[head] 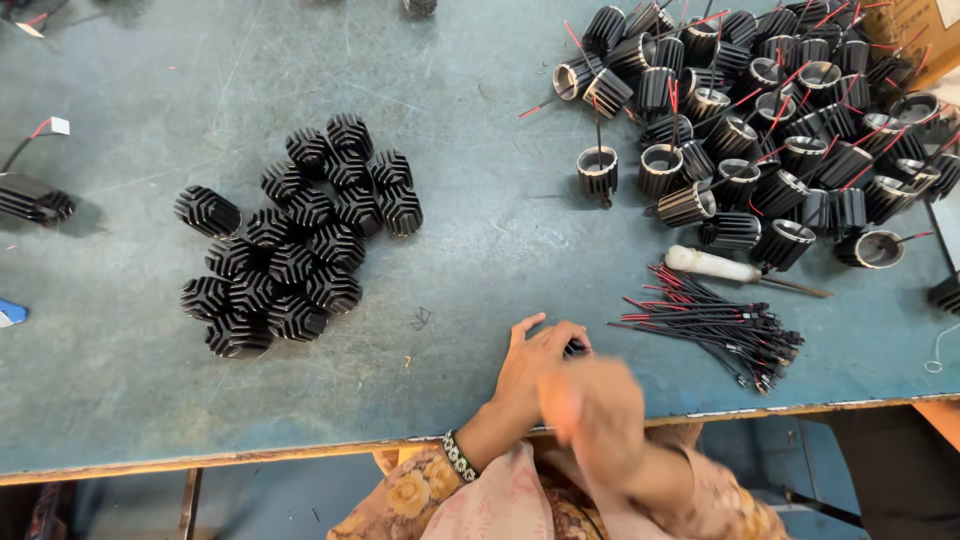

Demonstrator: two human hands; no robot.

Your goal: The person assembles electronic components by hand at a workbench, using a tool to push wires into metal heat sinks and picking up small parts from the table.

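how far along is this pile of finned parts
Looks done: the big heap of wired finned housings at right. In hand: the left hand covers a dark part at the table edge; the right hand is blurred. Left: bare finned housings and the wire bundle.

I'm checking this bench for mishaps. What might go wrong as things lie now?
The hands work at the table's near edge, so the small dark part under the left hand might drop off. The blurred right hand could brush the wire bundle and scatter it. The piled wired housings may tangle leads.
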